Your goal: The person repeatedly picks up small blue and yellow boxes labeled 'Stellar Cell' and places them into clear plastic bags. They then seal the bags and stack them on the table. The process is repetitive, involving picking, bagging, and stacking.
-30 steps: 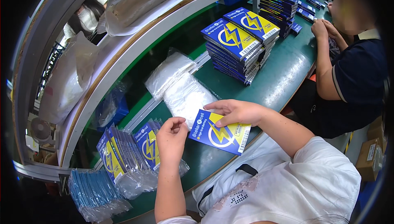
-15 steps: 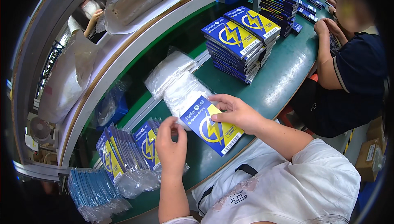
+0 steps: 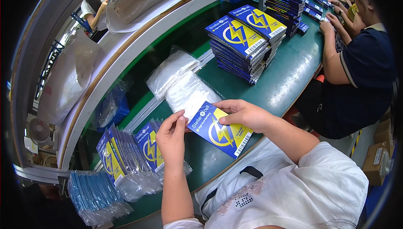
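Observation:
My right hand (image 3: 241,115) grips a flat blue-and-yellow battery box (image 3: 220,130) by its upper right side, thumb on the front face. The box is tilted above the bench's near edge. My left hand (image 3: 172,134) is at the box's upper left side, thumb and forefinger brought together; what they pinch, if anything, is too small to make out. Just behind both hands lie stacked clear plastic bags (image 3: 187,92), partly covered by the box. Left of my left hand stand rows of bagged battery boxes (image 3: 149,145), with blue bagged packs (image 3: 94,197) beside them.
Tall stacks of battery boxes (image 3: 239,36) stand on the green bench (image 3: 294,71) at the back right, with darker boxes (image 3: 285,4) beyond. A blue bin (image 3: 113,111) sits under the shelf (image 3: 138,40) at left. A co-worker (image 3: 365,61) sits at the right.
My left hand has risen slightly toward the box's upper left edge, its thumb and forefinger closer together. The box has shifted a little right in my right hand.

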Available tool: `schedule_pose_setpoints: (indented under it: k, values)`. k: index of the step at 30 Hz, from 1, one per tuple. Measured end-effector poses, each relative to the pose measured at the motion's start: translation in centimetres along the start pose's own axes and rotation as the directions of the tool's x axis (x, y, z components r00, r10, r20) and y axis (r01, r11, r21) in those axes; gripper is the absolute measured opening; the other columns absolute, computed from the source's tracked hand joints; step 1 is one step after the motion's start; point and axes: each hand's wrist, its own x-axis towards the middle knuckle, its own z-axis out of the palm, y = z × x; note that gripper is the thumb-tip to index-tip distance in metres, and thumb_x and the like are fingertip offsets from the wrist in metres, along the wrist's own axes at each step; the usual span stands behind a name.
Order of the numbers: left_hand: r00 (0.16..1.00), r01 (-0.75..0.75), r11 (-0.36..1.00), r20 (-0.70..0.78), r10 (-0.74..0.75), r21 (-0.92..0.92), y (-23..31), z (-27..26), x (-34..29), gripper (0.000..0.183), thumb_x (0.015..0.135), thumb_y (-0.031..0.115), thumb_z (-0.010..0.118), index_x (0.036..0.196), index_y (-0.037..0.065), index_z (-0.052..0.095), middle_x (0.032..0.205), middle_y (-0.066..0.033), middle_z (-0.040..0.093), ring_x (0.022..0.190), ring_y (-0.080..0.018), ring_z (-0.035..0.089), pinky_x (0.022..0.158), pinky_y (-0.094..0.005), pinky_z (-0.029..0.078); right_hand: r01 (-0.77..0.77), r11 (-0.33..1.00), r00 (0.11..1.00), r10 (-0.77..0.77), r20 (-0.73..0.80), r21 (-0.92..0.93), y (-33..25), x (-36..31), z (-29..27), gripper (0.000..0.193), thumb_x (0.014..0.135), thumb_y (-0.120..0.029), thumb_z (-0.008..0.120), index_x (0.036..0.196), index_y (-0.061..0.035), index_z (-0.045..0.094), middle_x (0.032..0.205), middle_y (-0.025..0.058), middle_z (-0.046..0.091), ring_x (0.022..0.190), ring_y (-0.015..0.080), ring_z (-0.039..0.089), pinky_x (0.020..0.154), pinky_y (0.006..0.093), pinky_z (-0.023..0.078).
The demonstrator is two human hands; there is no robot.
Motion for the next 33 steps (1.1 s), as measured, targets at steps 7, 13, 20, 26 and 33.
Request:
schedule_pose_setpoints:
  k: [7, 13, 20, 26, 33]
  values:
    - [0.996, 0.065, 0.981, -0.046, -0.074, -0.182, -0.4, -0.2, -0.1, 0.015, 0.086, 0.001, 0.062, 0.100, -0.004, 0.065, 0.090, -0.0083, 0.063, 0.079, -0.0117, 0.062, 0.069, -0.0221, 0.051, 0.005, 0.998, 1.000, -0.006, -0.021, -0.066, 1.0, -0.2, 0.5, 0.055, 0.086, 0.001, 0.055, 0.137, 0.0077, 0.034, 0.120, 0.0160, 0.058, 0.101, 0.0173, 0.060, 0.087, 0.0283, 0.048]
    - [0.981, -0.194, 0.926, 0.052, 0.188, 0.322, 1.2, 0.2, -1.3, 0.022, 0.078, -0.007, 0.059, 0.098, -0.001, 0.066, 0.079, -0.0056, 0.057, 0.075, -0.0114, 0.058, 0.068, -0.0235, 0.047, 0.149, 0.986, 0.971, -0.161, -0.178, -0.078, 1.9, -0.3, 1.3, 0.050, 0.087, -0.001, 0.055, 0.133, 0.0085, 0.038, 0.119, 0.0168, 0.058, 0.103, 0.0175, 0.059, 0.087, 0.0283, 0.047]
    - [0.937, -0.341, 0.862, 0.215, 0.277, 0.374, 1.6, -0.1, -3.5, 0.023, 0.079, -0.005, 0.060, 0.101, -0.002, 0.061, 0.081, -0.0064, 0.058, 0.073, -0.0127, 0.059, 0.071, -0.0255, 0.049, 0.127, 0.992, 0.936, -0.112, -0.334, 0.023, 2.3, -0.2, 1.4, 0.027, 0.080, -0.013, 0.073, 0.091, 0.0019, 0.054, 0.083, 0.0097, 0.061, 0.070, 0.0122, 0.061, 0.061, 0.0247, 0.050]
    - [0.942, 0.328, 0.759, 0.136, -0.306, -0.563, 1.3, 1.4, -4.9, 0.027, 0.092, 0.011, 0.057, 0.114, -0.003, 0.049, 0.103, -0.0082, 0.060, 0.093, -0.0121, 0.059, 0.082, -0.0286, 0.049, 0.201, 0.979, 0.942, -0.206, -0.266, -0.045, 2.2, -0.8, 3.1, 0.028, 0.080, -0.021, 0.075, 0.072, -0.0002, 0.057, 0.066, 0.0031, 0.059, 0.061, 0.0060, 0.055, 0.054, 0.0208, 0.045]
    - [0.949, 0.275, 0.625, 0.104, -0.296, -0.731, 2.4, 0.0, -4.2, 0.029, 0.092, 0.006, 0.046, 0.120, -0.004, 0.047, 0.118, -0.0155, 0.057, 0.105, -0.0234, 0.059, 0.091, -0.0388, 0.049, 0.321, 0.843, 0.946, -0.305, 0.107, -0.431, 0.0, -2.1, 3.2, 0.054, 0.078, -0.016, 0.074, 0.123, 0.0035, 0.051, 0.083, 0.0086, 0.064, 0.063, 0.0070, 0.054, 0.057, 0.0216, 0.044]
